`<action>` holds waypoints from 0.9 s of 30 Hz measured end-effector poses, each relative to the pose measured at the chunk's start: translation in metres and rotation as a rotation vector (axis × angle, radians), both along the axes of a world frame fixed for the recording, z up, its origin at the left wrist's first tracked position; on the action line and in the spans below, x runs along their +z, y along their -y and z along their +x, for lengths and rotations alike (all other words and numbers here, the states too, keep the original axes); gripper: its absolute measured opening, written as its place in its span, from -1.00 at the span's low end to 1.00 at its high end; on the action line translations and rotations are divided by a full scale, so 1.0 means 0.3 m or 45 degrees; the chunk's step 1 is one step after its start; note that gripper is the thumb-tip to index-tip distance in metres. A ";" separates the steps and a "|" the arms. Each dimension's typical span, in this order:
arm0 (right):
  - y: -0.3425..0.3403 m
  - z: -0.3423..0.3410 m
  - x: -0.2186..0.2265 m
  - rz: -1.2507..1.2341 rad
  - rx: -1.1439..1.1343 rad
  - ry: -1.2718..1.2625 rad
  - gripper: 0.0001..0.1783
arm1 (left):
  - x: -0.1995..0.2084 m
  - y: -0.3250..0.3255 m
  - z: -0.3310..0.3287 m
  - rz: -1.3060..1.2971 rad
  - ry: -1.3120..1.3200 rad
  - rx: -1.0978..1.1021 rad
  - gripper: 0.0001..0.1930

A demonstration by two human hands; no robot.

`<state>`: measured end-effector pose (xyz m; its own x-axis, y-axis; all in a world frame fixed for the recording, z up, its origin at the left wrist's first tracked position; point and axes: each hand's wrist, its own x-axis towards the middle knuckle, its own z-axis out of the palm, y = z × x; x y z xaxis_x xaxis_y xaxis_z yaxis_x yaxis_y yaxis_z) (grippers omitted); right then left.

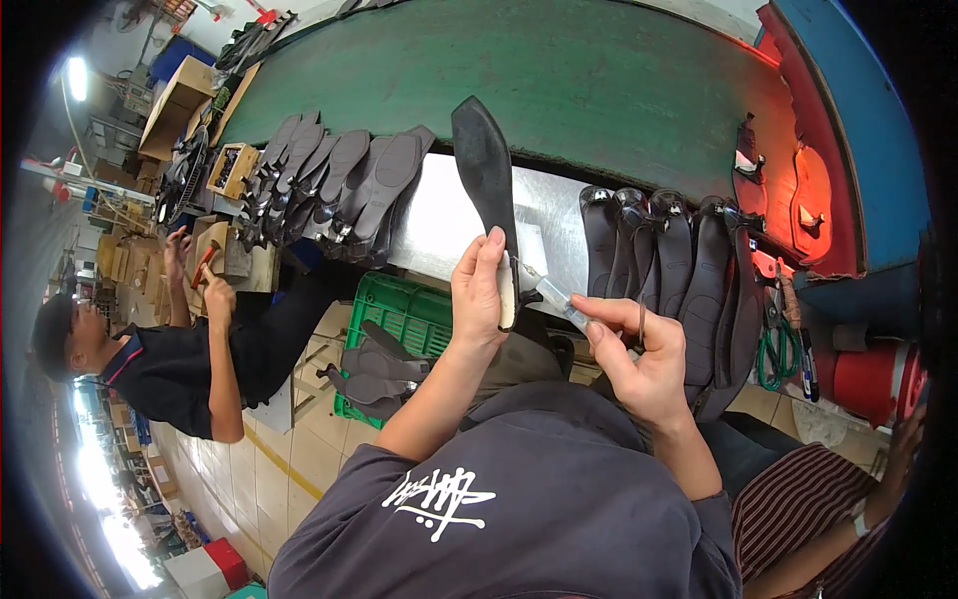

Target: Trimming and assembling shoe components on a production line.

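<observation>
My left hand (477,295) grips a dark shoe sole (482,155) near its heel end, thumb on top, with the toe end pointing away from me. A pale strip shows along the heel part beside my thumb. In my right hand (644,349) is a clear syringe (561,302), pinched between thumb and fingers. Its thin tip points at the sole's heel part; whether it touches is too small to tell. Beyond my hands lies a metal-topped bench (434,215). Several dark shoe soles (679,250) with glossy heel ends stand in a row on its right side.
More dark soles (349,165) lie piled at the left, by a green conveyor belt (599,80). A green crate (399,304) holds others below. Green-handled scissors (775,344) and a red bucket (868,384) are at right. A co-worker (170,369) holds a hammer (206,262); another person's striped clothing (798,499) shows lower right.
</observation>
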<state>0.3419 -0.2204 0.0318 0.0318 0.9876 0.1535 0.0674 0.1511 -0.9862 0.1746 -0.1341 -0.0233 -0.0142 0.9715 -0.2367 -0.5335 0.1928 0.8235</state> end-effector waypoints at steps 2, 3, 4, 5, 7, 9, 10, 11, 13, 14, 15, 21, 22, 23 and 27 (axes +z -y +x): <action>0.000 0.002 0.004 0.000 0.004 0.034 -0.71 | 0.002 0.002 -0.002 0.013 -0.036 0.006 -0.75; 0.001 0.001 0.006 -0.009 0.002 0.051 -0.71 | 0.002 0.003 -0.002 0.031 -0.037 0.008 -0.75; 0.001 0.001 0.007 -0.019 0.001 0.069 -0.71 | 0.003 0.003 -0.002 0.049 -0.039 0.010 -0.75; 0.001 0.000 0.007 -0.019 -0.001 0.069 -0.71 | 0.001 0.001 -0.002 0.050 -0.039 0.008 -0.75; 0.001 -0.003 0.006 0.000 0.000 0.080 -0.71 | -0.004 -0.001 -0.001 0.049 -0.011 0.038 -0.76; 0.002 -0.009 0.015 0.010 -0.024 0.102 -0.71 | 0.021 0.002 0.017 0.048 -0.008 0.076 -0.78; 0.002 -0.010 0.019 0.022 -0.046 0.124 -0.71 | 0.030 0.003 0.024 0.047 -0.004 0.116 -0.79; 0.002 -0.009 0.019 0.022 -0.049 0.124 -0.71 | 0.011 -0.001 0.012 0.047 -0.005 0.113 -0.79; 0.001 -0.006 0.020 0.018 -0.024 0.111 -0.70 | -0.032 -0.009 -0.021 0.145 0.029 0.029 -0.81; 0.001 -0.006 0.021 0.019 -0.025 0.110 -0.70 | -0.045 -0.008 -0.023 0.146 0.028 0.028 -0.81; 0.001 -0.005 0.024 0.008 -0.025 0.129 -0.70 | -0.046 -0.009 -0.021 0.152 0.019 0.043 -0.81; 0.001 -0.004 0.029 0.008 -0.051 0.156 -0.71 | 0.002 0.000 0.016 0.119 -0.025 0.110 -0.83; 0.002 -0.004 0.028 0.022 -0.055 0.155 -0.71 | 0.005 0.000 0.017 0.122 -0.023 0.116 -0.83; 0.002 -0.006 0.027 0.022 -0.056 0.154 -0.71 | -0.008 0.000 0.009 0.122 -0.024 0.114 -0.83; 0.007 -0.007 0.035 0.054 -0.075 0.174 -0.72 | -0.013 0.001 0.009 0.174 0.000 0.077 -0.83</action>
